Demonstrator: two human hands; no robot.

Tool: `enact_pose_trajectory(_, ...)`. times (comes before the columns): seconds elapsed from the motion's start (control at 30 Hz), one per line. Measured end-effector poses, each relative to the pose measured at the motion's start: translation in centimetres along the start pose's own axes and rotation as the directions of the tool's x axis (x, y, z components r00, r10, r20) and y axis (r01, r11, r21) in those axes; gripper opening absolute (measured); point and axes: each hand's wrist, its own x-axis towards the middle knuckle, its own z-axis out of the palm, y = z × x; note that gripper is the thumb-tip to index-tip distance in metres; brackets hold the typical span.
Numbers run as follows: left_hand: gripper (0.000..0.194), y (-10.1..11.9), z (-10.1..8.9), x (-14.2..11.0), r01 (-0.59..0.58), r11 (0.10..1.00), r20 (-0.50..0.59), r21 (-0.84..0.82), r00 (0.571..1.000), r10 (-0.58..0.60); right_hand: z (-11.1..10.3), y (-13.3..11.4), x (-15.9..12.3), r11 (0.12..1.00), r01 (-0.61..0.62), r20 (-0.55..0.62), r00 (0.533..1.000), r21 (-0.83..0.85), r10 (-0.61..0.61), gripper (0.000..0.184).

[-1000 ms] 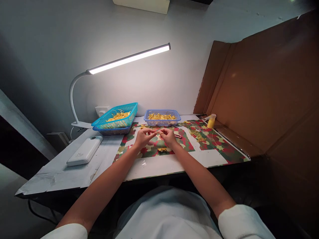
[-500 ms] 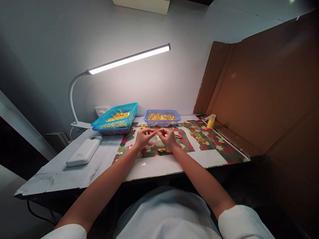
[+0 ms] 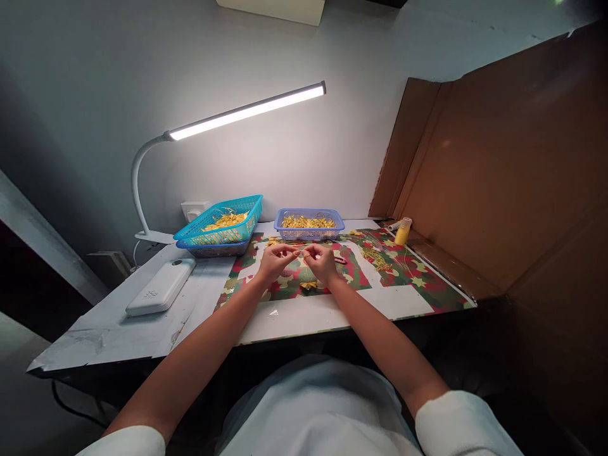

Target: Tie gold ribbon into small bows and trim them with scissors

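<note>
My left hand (image 3: 274,261) and my right hand (image 3: 322,262) are raised together over the patterned mat (image 3: 408,269), fingertips nearly touching. Both pinch a thin gold thread (image 3: 300,253) between them. From the thread a small gold ornament (image 3: 308,285) hangs down just above the mat. Behind my hands stands a purple basket (image 3: 309,224) full of small gold pieces. Left of it a turquoise basket (image 3: 221,227) with more gold pieces rests on a darker blue one.
A white power bank (image 3: 160,287) lies at the left of the table. A clamped desk lamp (image 3: 247,112) shines overhead. A yellow thread spool (image 3: 403,231) stands at the back right beside a brown cardboard wall (image 3: 498,164). Loose gold pieces (image 3: 377,258) lie on the mat.
My fingertips have drawn slightly closer together on the thread. Otherwise both hands stay where they were.
</note>
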Motion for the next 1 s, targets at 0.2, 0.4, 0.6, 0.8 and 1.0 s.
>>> enact_pose_trajectory(0.2,0.031,1.0,-1.6,0.2,0.106,0.966,0.354,0.235,0.916,-0.187,-0.1,0.0,0.1,0.999,-0.029,-0.020,0.999,0.023,0.030,0.020)
enact_pose_trajectory(0.4,0.037,2.5,-1.9,-0.2,0.455,0.797,0.511,0.398,0.611,-0.604,0.2,0.6,0.4,0.998,-0.066,-0.024,0.997,0.019,0.067,0.020)
enact_pose_trajectory(0.6,0.037,2.4,-1.0,0.1,0.499,0.749,0.600,0.436,0.459,-0.655,0.2,0.8,0.6,0.993,-0.116,-0.048,0.992,0.034,0.118,0.019)
enact_pose_trajectory(0.8,0.033,1.4,-0.6,0.4,0.524,0.754,0.630,0.396,0.443,-0.638,0.2,0.7,0.6,0.988,-0.147,-0.044,0.988,0.043,0.149,0.019)
enact_pose_trajectory(1.0,0.034,0.8,0.1,0.4,0.523,0.756,0.571,0.393,0.506,-0.647,0.2,0.7,0.7,0.981,-0.177,-0.039,0.983,0.074,0.181,0.017)
